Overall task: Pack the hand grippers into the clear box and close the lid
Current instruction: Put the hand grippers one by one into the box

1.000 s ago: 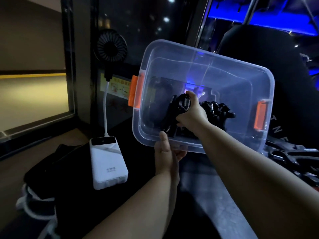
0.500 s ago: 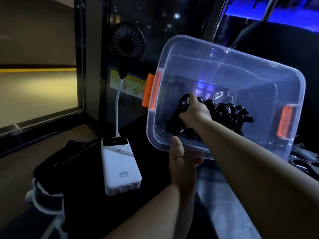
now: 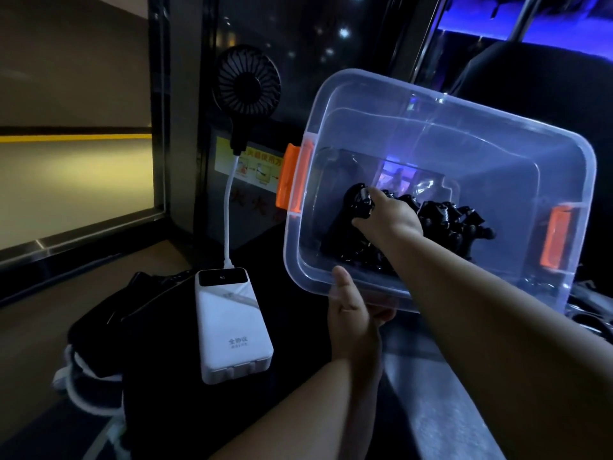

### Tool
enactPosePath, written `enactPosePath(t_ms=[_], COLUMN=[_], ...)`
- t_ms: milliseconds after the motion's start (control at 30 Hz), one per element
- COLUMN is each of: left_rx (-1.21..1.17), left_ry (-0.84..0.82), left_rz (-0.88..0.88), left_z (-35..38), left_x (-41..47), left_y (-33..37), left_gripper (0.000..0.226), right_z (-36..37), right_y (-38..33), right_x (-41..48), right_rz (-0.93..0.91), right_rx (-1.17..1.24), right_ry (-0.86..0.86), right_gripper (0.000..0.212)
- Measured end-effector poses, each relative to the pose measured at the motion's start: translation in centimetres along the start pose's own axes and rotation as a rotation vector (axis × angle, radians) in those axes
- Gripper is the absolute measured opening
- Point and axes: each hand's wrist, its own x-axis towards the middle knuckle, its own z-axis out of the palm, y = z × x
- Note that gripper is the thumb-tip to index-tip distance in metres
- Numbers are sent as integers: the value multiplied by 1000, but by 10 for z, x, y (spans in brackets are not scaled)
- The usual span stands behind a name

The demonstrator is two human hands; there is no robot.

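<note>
The left hand (image 3: pixel 351 313) grips the tilted box (image 3: pixel 431 104) by its near rim. Inside it, the right hand (image 3: pixel 389 217) curls its fingers (image 3: pixel 361 222) round a gripper (image 3: pixel 360 202) beside the pile (image 3: pixel 446 219). It looks stiff, springy and weighty, best held by the handles.

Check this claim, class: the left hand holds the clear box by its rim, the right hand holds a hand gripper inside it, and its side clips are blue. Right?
Wrong colour: the head view shows the clips orange, not blue. The left hand, right hand, hand gripper and box are as stated.
</note>
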Motion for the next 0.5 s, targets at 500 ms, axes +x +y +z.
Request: enactPosePath(t_ms=[500], left_rx=[192], left_ry=[-14], left_rz=[-77], left_z=[4], left_x=[-1], left_y=[9], left_gripper=[72], right_z=[-28], right_y=[66], right_x=[-64], right_rz=[24], right_rx=[251], right_ry=[181], right_gripper=[67])
